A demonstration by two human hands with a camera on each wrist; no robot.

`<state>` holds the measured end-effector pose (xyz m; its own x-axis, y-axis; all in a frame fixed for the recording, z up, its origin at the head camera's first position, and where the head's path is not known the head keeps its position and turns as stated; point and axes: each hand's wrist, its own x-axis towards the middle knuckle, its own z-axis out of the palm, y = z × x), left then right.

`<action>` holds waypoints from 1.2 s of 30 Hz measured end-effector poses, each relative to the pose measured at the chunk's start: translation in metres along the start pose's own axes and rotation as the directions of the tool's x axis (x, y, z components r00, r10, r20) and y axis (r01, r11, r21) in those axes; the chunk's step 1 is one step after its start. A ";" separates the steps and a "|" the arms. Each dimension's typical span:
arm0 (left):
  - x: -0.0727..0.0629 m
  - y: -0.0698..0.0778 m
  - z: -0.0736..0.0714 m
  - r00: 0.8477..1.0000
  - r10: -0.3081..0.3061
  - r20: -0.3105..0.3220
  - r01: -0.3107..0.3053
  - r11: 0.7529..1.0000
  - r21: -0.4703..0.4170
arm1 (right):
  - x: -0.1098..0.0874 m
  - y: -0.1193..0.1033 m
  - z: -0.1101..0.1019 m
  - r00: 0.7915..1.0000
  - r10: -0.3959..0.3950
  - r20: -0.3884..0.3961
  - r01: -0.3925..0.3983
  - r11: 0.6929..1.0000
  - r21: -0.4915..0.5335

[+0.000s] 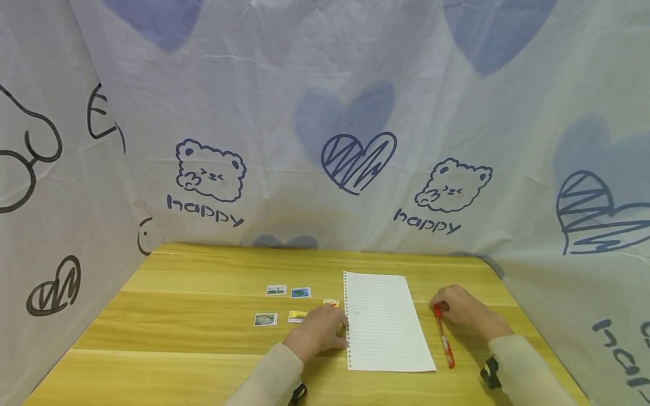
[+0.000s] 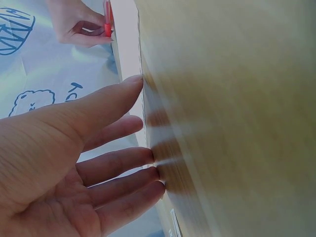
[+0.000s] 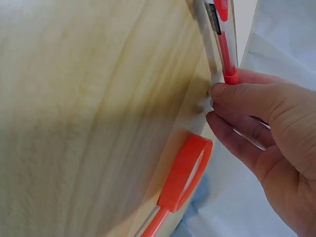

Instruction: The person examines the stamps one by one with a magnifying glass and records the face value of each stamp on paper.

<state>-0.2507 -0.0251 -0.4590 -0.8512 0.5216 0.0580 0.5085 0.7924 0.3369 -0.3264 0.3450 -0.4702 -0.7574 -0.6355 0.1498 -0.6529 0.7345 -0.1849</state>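
Just right of the lined sheet [image 1: 386, 332], your right hand [image 1: 461, 307] pinches the red pen [image 1: 444, 339], shaft pointing toward you, left hand [image 1: 319, 330] empty opposite.

A smooth, wood-grained table [image 1: 178, 310] with a soft sheen lies beneath a matt paper sheet [image 1: 381, 327]. At three o'clock from it, a pen [image 1: 445, 340] shows glossy red and clear plastic; at nine o'clock, small printed cards [image 1: 266, 320] look like paper. Creased cloth [image 1: 284, 101] hangs at twelve o'clock. The right wrist view shows an orange-red ring [image 3: 180, 170] of smooth plastic at seven o'clock from the pen.
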 end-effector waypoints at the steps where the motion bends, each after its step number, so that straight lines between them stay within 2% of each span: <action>1: 0.000 0.000 0.000 1.000 -0.001 0.000 0.001 1.000 0.001 | 0.000 0.000 0.000 1.000 -0.004 0.002 0.004 1.000 0.001; 9: 0.001 -0.002 0.001 1.000 0.003 -0.005 -0.003 1.000 0.009 | -0.003 -0.002 -0.002 0.999 -0.044 -0.010 0.044 0.999 0.008; 25: 0.002 -0.003 0.002 1.000 -0.021 0.002 0.021 0.999 0.026 | -0.002 -0.010 0.001 0.998 -0.044 -0.040 0.043 0.999 -0.010; 31: 0.002 -0.002 0.003 0.999 -0.039 -0.005 0.040 0.998 0.056 | -0.004 -0.010 0.001 0.999 -0.013 -0.030 0.013 1.000 -0.007; 34: 0.002 -0.001 0.003 0.999 -0.044 -0.008 0.045 0.997 0.062 | -0.005 -0.009 -0.002 0.999 0.036 -0.040 -0.035 0.999 0.025; 36: 0.003 -0.002 0.002 0.999 -0.036 -0.019 0.037 0.997 0.070 | -0.005 -0.010 -0.007 0.994 0.097 -0.053 -0.094 0.994 0.048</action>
<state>-0.2539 -0.0247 -0.4618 -0.8713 0.4866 0.0636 0.4842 0.8314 0.2726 -0.3163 0.3425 -0.4625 -0.8164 -0.5478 0.1829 -0.5775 0.7790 -0.2442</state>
